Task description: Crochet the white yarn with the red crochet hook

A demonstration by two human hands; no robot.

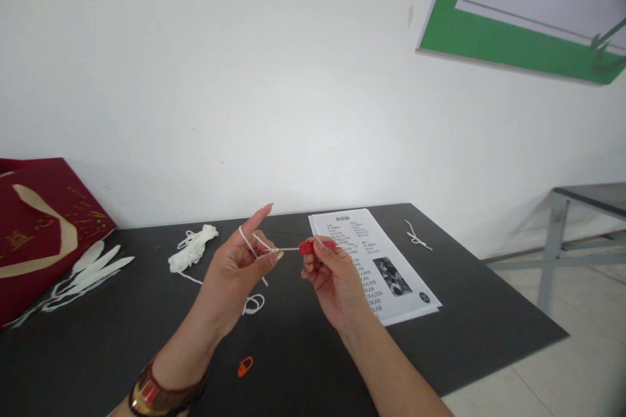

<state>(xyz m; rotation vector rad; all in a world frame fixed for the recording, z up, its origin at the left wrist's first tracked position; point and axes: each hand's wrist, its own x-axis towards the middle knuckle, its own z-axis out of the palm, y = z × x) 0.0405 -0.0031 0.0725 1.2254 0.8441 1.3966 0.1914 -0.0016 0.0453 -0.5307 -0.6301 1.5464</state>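
My right hand [330, 273] is closed around the red handle of a crochet hook [313, 247], whose thin metal shaft points left. At the hook's tip, my left hand [247, 257] pinches white yarn [259, 242] between thumb and a finger. The yarn loops around my raised left index finger, and a short end hangs below the pinch. Whether a stitch sits on the hook's tip is too small to tell. A hank of white yarn [192, 249] lies to the left, with a strand running towards my left hand. Loose yarn [253, 304] curls on the table beneath.
On the black table [293, 365] lie an orange stitch marker [245, 366], printed pattern sheets [359, 234] and a small tied piece of white yarn [417, 236]. White leaf-shaped pieces [92, 273] rest beside a dark red bag [44, 228] at left. A white wall [244, 111] stands behind.
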